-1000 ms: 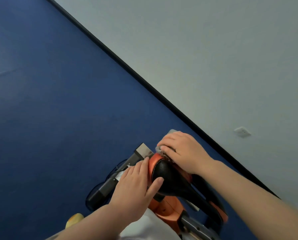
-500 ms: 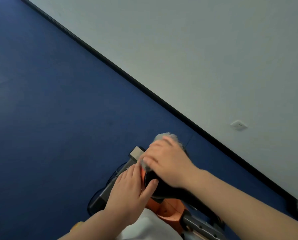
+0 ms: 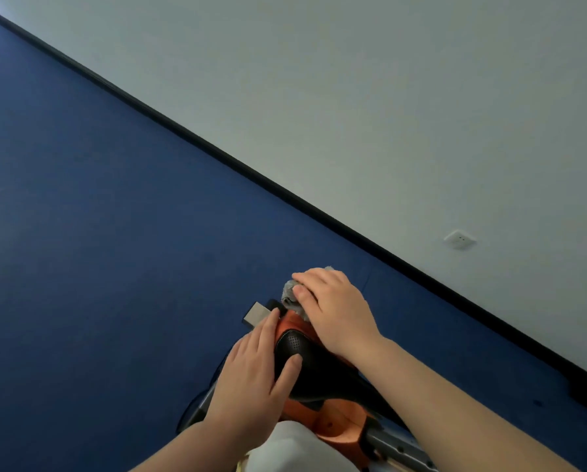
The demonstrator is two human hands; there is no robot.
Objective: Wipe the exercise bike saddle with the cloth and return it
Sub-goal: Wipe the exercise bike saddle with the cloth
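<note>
The black and orange bike saddle (image 3: 297,345) sits low in the middle of the head view. My right hand (image 3: 333,308) presses a crumpled grey cloth (image 3: 290,292) against the saddle's far end, fingers wrapped over it; most of the cloth is hidden under the hand. My left hand (image 3: 256,373) rests flat on the saddle's left side, thumb lying across the black perforated top, fingers together and holding the edge.
The orange bike frame (image 3: 336,424) and a grey metal rail (image 3: 397,447) run below the saddle. A grey bar end (image 3: 256,313) pokes out left of the saddle. Blue floor (image 3: 115,267) spreads left; a pale wall (image 3: 387,114) with a socket (image 3: 459,239) stands behind a black skirting.
My right hand with the cloth has slid from the saddle's near left side back toward its far end. The left hand has stayed on the saddle's side.
</note>
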